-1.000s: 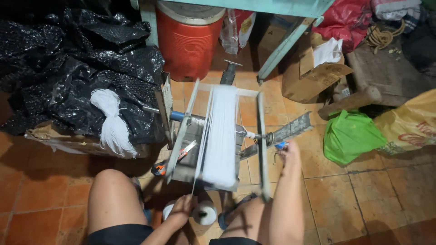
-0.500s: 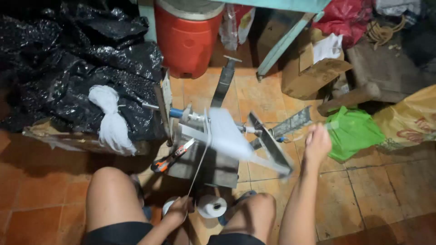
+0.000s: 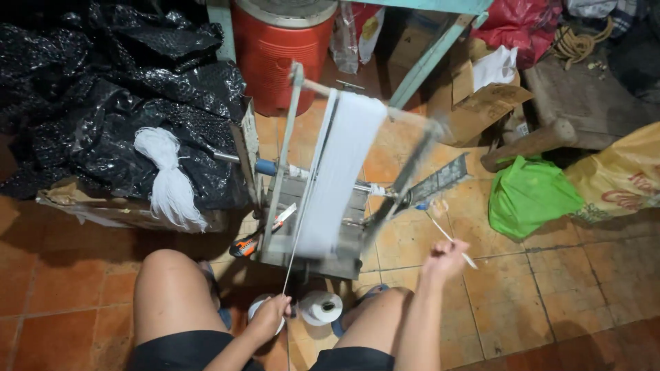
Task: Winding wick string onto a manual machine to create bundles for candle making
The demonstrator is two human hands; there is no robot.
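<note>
Winder frame (image 3: pixel 289 172): grey metal, dull.
Thread band (image 3: pixel 337 172): white, soft, matt.
Spool (image 3: pixel 322 307): white thread, smooth.
Bags (image 3: pixel 103 89): black plastic, glossy, wrinkled.
Floor (image 3: pixel 69 275): orange tiles, slightly shiny.
Cooler (image 3: pixel 282 48): red plastic, smooth.

- A wooden-framed winding reel (image 3: pixel 344 182) wrapped in a broad band of white string stands on the tiled floor at twelve o'clock from my knees, its slats tilted and blurred.
- A thin white string (image 3: pixel 294 254) runs taut from the reel's band down to my left hand (image 3: pixel 269 315) at six o'clock.
- A slim white crank handle (image 3: pixel 448 237) at the reel's four o'clock sits pinched in my right hand (image 3: pixel 443 257).
- A white thread spool (image 3: pixel 320 307) lies on its side between my knees.
</note>
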